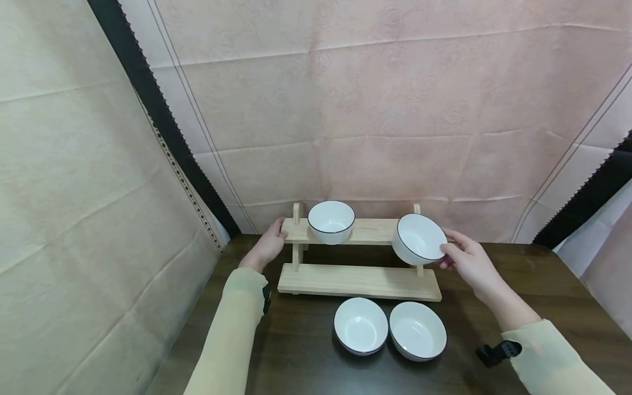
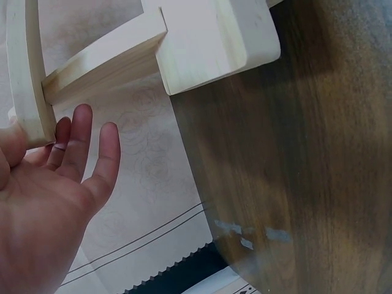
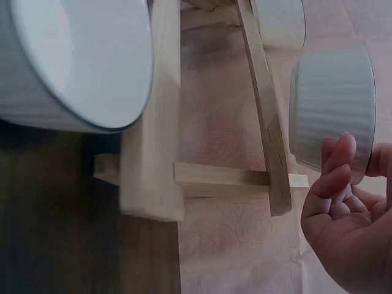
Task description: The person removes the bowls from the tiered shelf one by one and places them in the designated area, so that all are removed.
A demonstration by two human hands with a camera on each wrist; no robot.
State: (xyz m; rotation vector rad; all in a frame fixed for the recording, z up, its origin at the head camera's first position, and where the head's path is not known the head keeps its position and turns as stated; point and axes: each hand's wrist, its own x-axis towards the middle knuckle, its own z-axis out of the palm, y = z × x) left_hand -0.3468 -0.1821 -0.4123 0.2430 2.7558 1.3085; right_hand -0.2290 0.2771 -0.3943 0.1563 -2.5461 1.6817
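A two-tier wooden rack (image 1: pixel 362 281) stands on the table, its upper board's left end held by my left hand (image 1: pixel 268 246). In the left wrist view, the thumb and fingers (image 2: pixel 78 138) lie on either side of that board end. My right hand (image 1: pixel 468 260) pinches a white bowl (image 1: pixel 421 239) with a dark rim by its right side. That bowl is tilted toward me, close over the upper board's right end; the right wrist view shows its ribbed outer wall (image 3: pixel 337 101). Another white bowl (image 1: pixel 331 217) sits upright on the upper board, left of centre.
Two more white bowls, a left one (image 1: pixel 361 326) and a right one (image 1: pixel 418 331), stand side by side on the dark wooden table (image 1: pixel 296 351) in front of the rack. A pale patterned cloth (image 1: pixel 395 109) hangs behind the table, and another cloth (image 1: pixel 89 230) hangs at the left.
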